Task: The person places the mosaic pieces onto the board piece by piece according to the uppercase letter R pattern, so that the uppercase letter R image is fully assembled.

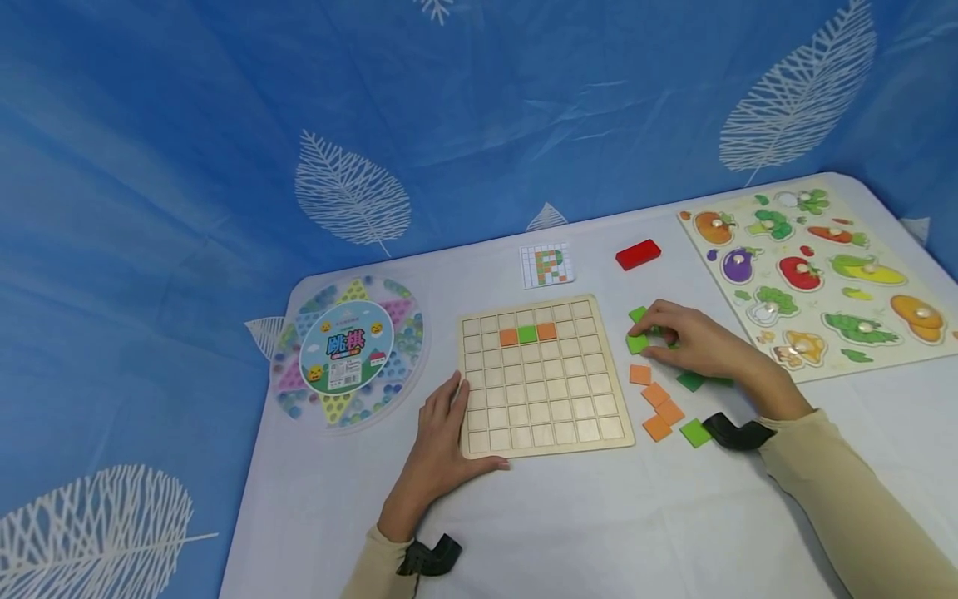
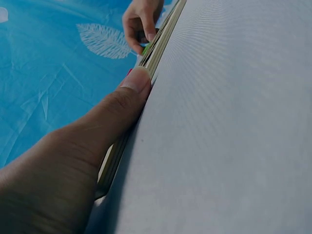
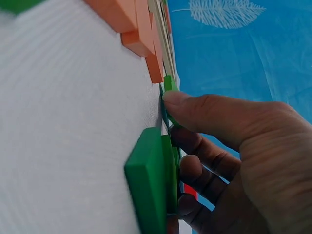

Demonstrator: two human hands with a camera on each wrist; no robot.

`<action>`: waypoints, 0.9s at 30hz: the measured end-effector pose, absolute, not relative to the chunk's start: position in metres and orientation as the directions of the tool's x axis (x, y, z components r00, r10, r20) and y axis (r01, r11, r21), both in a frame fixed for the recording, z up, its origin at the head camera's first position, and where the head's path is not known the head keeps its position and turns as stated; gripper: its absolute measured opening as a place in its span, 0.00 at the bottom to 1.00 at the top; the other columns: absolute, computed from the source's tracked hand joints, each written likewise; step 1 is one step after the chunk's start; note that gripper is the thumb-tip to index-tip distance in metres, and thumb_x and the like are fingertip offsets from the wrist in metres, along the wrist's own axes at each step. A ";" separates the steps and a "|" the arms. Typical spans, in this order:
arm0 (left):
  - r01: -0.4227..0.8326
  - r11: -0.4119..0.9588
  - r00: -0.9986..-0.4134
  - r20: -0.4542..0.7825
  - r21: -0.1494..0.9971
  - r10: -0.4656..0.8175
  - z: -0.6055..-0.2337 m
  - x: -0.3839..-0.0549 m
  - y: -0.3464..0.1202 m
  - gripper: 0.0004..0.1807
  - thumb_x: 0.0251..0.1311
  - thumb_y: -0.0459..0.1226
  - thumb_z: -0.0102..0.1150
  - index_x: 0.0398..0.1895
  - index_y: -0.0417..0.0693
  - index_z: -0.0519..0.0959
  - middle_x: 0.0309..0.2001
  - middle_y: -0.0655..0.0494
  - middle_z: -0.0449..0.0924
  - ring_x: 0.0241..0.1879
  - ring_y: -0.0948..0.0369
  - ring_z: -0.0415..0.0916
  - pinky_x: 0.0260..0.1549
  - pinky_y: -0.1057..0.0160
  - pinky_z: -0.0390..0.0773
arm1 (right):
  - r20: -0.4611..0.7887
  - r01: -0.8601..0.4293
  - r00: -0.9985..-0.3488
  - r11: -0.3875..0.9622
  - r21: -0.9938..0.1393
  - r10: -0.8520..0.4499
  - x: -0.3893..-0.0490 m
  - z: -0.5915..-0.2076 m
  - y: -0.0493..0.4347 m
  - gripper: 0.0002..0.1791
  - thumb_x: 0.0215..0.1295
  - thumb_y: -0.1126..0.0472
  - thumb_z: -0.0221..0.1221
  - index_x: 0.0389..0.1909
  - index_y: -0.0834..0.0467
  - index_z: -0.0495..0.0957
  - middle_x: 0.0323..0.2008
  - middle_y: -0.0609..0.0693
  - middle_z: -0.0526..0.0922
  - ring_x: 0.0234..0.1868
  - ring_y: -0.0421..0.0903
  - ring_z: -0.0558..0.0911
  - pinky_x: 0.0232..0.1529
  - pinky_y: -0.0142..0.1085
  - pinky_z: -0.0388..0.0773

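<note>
A square wooden grid board (image 1: 550,389) lies on the white-covered table. Near its top is a short row of tiles: an orange tile (image 1: 509,337), a light green tile (image 1: 527,334) and another orange tile (image 1: 547,331). My left hand (image 1: 437,441) rests at the board's lower left corner, fingers along the left side and thumb (image 2: 122,105) against the front edge. Right of the board, my right hand (image 1: 696,341) pinches a light green square tile (image 1: 636,344) between thumb and fingers. Beneath that hand, dark green tiles (image 3: 148,173) are partly hidden.
Loose orange tiles (image 1: 663,407) and a light green tile (image 1: 696,433) lie beside the board. Behind it are a card with a coloured grid pattern (image 1: 547,265) and a red block (image 1: 639,254). A round Chinese checkers set (image 1: 348,349) stands left, a vegetable puzzle board (image 1: 816,312) right.
</note>
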State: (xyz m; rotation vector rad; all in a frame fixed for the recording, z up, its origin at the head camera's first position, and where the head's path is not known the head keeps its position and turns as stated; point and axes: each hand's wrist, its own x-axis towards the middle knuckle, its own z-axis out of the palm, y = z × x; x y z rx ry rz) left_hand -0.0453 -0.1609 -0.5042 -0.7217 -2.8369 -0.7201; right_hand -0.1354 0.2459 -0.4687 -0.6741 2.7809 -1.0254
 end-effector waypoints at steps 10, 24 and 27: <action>0.482 0.775 -0.876 0.236 0.409 0.421 -0.505 -0.045 -0.161 0.71 0.28 0.60 0.81 0.76 0.38 0.54 0.74 0.37 0.53 0.71 0.42 0.54 0.63 0.42 0.59 | 0.052 -0.354 -0.903 0.668 -0.655 -0.427 -0.136 -0.469 0.246 0.15 0.57 0.67 0.69 0.46 0.54 0.84 0.37 0.45 0.76 0.31 0.40 0.69 0.30 0.29 0.66; 0.468 0.772 -0.884 0.219 0.431 0.413 -0.504 -0.045 -0.161 0.71 0.29 0.60 0.81 0.76 0.38 0.54 0.75 0.38 0.52 0.71 0.43 0.53 0.64 0.41 0.59 | 0.064 -0.361 -0.901 0.661 -0.658 -0.429 -0.135 -0.469 0.246 0.15 0.57 0.68 0.69 0.46 0.54 0.84 0.35 0.46 0.75 0.31 0.40 0.68 0.29 0.29 0.65; 0.467 0.772 -0.884 0.220 0.430 0.412 -0.504 -0.045 -0.161 0.71 0.29 0.60 0.81 0.76 0.38 0.54 0.75 0.38 0.52 0.71 0.43 0.53 0.64 0.41 0.59 | 0.075 -0.372 -0.898 0.659 -0.654 -0.433 -0.135 -0.470 0.246 0.15 0.56 0.68 0.69 0.45 0.54 0.84 0.35 0.46 0.75 0.30 0.40 0.68 0.29 0.29 0.65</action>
